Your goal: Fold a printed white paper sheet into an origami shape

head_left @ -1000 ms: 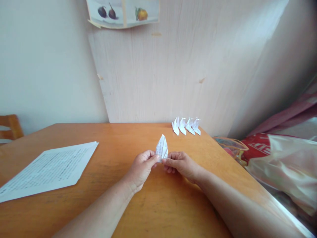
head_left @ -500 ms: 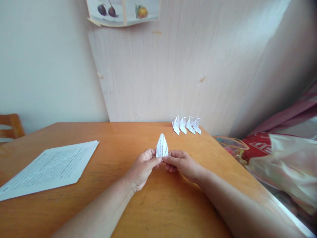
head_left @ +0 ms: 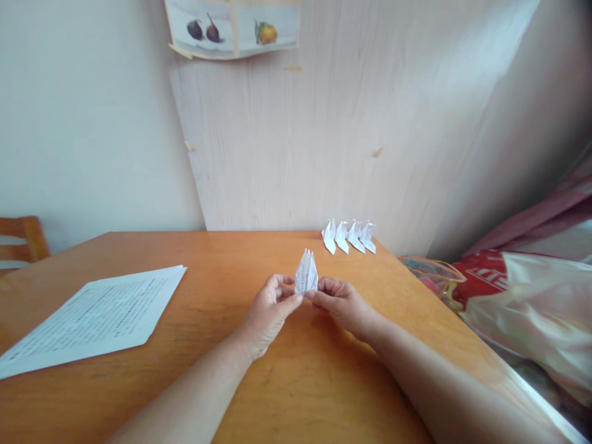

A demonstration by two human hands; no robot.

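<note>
Between my two hands, over the middle of the table, a small folded piece of printed white paper (head_left: 306, 273) stands upright with its points upward. My left hand (head_left: 272, 307) pinches its lower left side, thumb in front and fingers behind. My right hand (head_left: 340, 302) grips the lower right side in the same way, and the two thumb tips nearly meet at its bottom edge. Several folded paper birds (head_left: 342, 237) stand in a row at the table's far right corner, beyond my hands.
A stack of printed sheets (head_left: 92, 317) lies on the wooden table (head_left: 296, 382) to the left. Beyond the table's right edge are a red and white plastic bag (head_left: 522, 308) and other bundled items. A wooden chair (head_left: 32, 237) stands at the far left, and a wall meets the table's back edge.
The folded paper has turned slightly in my hands, and its upper points now show spread apart. Both hands keep hold of it, the left fingers shifted a little. The view has tilted up slightly.
</note>
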